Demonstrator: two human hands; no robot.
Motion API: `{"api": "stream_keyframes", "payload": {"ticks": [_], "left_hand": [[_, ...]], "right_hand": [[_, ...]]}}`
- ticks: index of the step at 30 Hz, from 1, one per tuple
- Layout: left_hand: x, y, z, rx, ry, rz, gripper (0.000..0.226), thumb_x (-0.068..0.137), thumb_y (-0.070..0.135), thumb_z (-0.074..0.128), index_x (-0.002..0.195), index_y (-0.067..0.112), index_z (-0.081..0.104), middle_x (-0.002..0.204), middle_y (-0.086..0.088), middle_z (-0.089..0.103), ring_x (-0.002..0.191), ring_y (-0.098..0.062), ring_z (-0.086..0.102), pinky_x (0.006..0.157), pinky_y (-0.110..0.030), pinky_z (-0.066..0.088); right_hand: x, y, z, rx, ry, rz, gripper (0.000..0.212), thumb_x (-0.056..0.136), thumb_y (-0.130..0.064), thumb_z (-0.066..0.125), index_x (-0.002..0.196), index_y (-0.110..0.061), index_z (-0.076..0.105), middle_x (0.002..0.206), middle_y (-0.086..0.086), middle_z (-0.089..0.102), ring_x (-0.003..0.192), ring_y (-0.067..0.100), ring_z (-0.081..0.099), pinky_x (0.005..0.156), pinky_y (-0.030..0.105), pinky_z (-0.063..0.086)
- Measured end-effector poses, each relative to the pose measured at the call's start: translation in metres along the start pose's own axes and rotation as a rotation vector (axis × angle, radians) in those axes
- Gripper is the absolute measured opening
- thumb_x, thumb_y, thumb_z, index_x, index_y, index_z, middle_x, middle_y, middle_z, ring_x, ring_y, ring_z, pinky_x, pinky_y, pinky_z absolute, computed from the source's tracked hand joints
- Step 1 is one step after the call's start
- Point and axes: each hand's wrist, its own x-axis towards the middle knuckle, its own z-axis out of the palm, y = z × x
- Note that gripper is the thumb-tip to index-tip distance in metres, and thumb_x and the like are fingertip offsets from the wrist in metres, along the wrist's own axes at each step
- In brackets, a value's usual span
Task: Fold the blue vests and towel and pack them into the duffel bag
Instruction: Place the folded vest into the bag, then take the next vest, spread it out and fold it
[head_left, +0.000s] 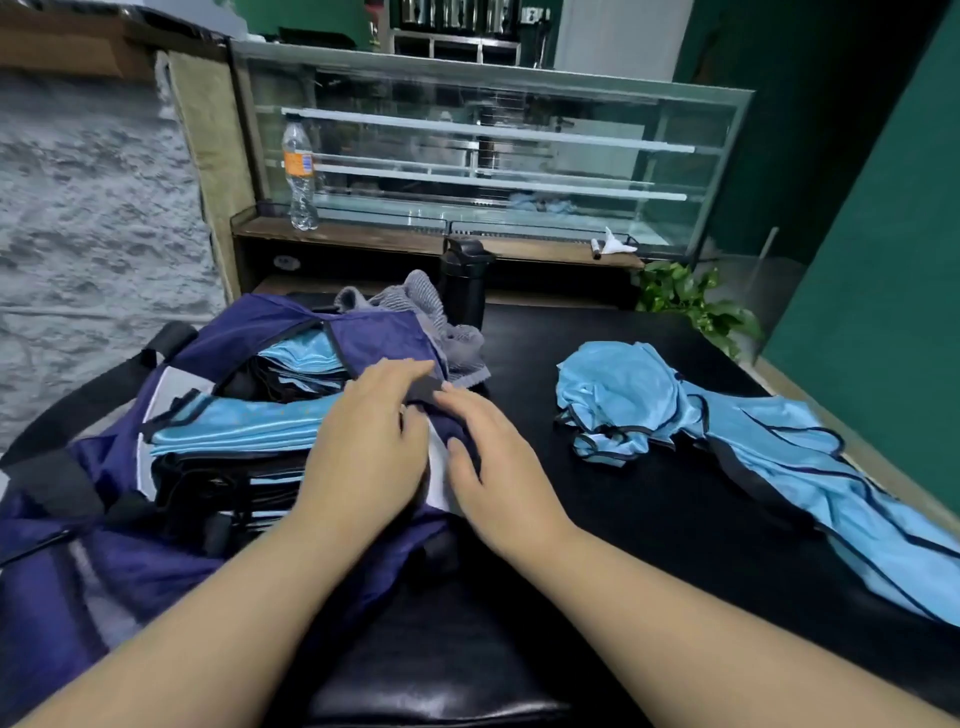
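Note:
A purple duffel bag (104, 545) lies open at the left of the black table (675, 519). Folded light blue vests (244, 426) are stacked inside it. My left hand (369, 447) lies flat on the stack at the bag's right rim, fingers straight. My right hand (498, 467) rests beside it on the bag's purple and white edge, fingers relaxed. A grey towel (415, 312) sits crumpled behind the bag. Unfolded blue vests lie to the right: one bunched (618, 400), one stretched out (841, 499) toward the table's right edge.
A black flask (465, 283) stands behind the towel. A plastic water bottle (300, 171) stands on the wooden ledge of a glass display case (493, 150). A green plant (691, 301) sits at the table's far right corner. A green wall runs along the right.

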Motion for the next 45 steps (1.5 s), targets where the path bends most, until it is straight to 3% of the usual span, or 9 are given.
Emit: {"api": "stream_keyframes", "payload": {"ticks": [5,11,16,19,29,35,38,42,45], "left_hand": [[-0.019,0.035,0.062,0.011,-0.012,0.072,0.046,0.089,0.005,0.052,0.134,0.016,0.052,0.141,0.002,0.048,0.135,-0.015,0.036,0.115,-0.034,0.022],[-0.059,0.023,0.116,0.07,-0.269,0.042,0.052,0.098,0.017,0.042,0.147,0.023,0.031,0.156,0.007,0.024,0.145,-0.01,0.016,0.116,-0.022,0.008],[-0.063,0.01,0.132,0.093,-0.301,-0.089,0.05,0.1,0.027,0.037,0.149,0.028,0.025,0.157,0.01,0.02,0.145,-0.005,0.011,0.117,-0.025,0.011],[-0.064,0.011,0.135,0.138,-0.313,-0.1,0.049,0.1,0.03,0.035,0.149,0.028,0.026,0.157,0.009,0.022,0.145,-0.006,0.012,0.118,-0.028,0.013],[-0.066,0.014,0.134,0.139,-0.311,-0.106,0.048,0.1,0.029,0.036,0.147,0.029,0.031,0.155,0.011,0.027,0.144,-0.006,0.017,0.113,-0.026,0.017],[-0.066,0.015,0.135,0.154,-0.315,-0.103,0.047,0.099,0.028,0.037,0.146,0.029,0.033,0.154,0.01,0.03,0.143,-0.006,0.022,0.113,-0.026,0.018],[-0.066,0.015,0.135,0.156,-0.306,-0.102,0.047,0.099,0.027,0.038,0.146,0.029,0.034,0.153,0.01,0.031,0.142,-0.005,0.023,0.112,-0.025,0.018],[-0.066,0.014,0.136,0.141,-0.298,-0.107,0.047,0.099,0.026,0.038,0.145,0.029,0.035,0.152,0.011,0.032,0.141,-0.005,0.025,0.111,-0.024,0.018],[-0.066,0.012,0.137,0.133,-0.293,-0.114,0.046,0.098,0.024,0.04,0.144,0.027,0.038,0.151,0.01,0.035,0.14,-0.006,0.029,0.111,-0.026,0.02]], "right_hand": [[-0.03,0.045,-0.042,-0.149,-0.017,0.082,0.051,0.096,-0.006,0.045,0.144,-0.019,0.037,0.149,-0.01,0.036,0.139,0.001,0.026,0.108,0.004,0.012],[-0.074,0.112,-0.081,-0.325,0.017,0.26,0.05,0.097,-0.014,0.047,0.145,-0.018,0.034,0.149,-0.008,0.035,0.137,0.003,0.028,0.1,-0.003,0.006],[-0.085,0.155,-0.094,-0.15,0.384,0.549,0.052,0.097,-0.024,0.049,0.144,-0.011,0.033,0.15,0.001,0.034,0.137,0.011,0.031,0.107,0.015,0.018],[-0.07,0.163,-0.093,-0.148,0.444,0.529,0.058,0.096,-0.032,0.051,0.146,-0.012,0.029,0.152,0.0,0.03,0.139,0.012,0.028,0.112,0.022,0.021],[-0.037,0.185,-0.089,-0.447,0.255,0.292,0.066,0.096,-0.045,0.044,0.152,-0.026,0.016,0.16,-0.007,0.012,0.147,0.01,0.008,0.117,0.035,0.013],[-0.024,0.194,-0.086,-0.498,0.155,0.277,0.071,0.095,-0.026,0.052,0.153,-0.021,0.011,0.159,-0.006,0.017,0.142,0.016,0.024,0.112,0.038,0.027],[-0.02,0.2,-0.086,-0.491,0.069,0.344,0.071,0.094,-0.019,0.054,0.152,-0.022,0.012,0.145,0.002,0.04,0.128,0.024,0.038,0.102,0.038,0.036],[-0.019,0.2,-0.088,-0.409,0.029,0.454,0.054,0.098,-0.023,0.049,0.147,-0.018,0.029,0.139,0.006,0.046,0.128,0.025,0.041,0.104,0.037,0.036],[-0.023,0.194,-0.089,-0.507,0.032,0.481,0.028,0.098,-0.031,0.049,0.121,-0.014,0.048,0.102,0.007,0.06,0.1,0.03,0.056,0.083,0.037,0.043]]}}
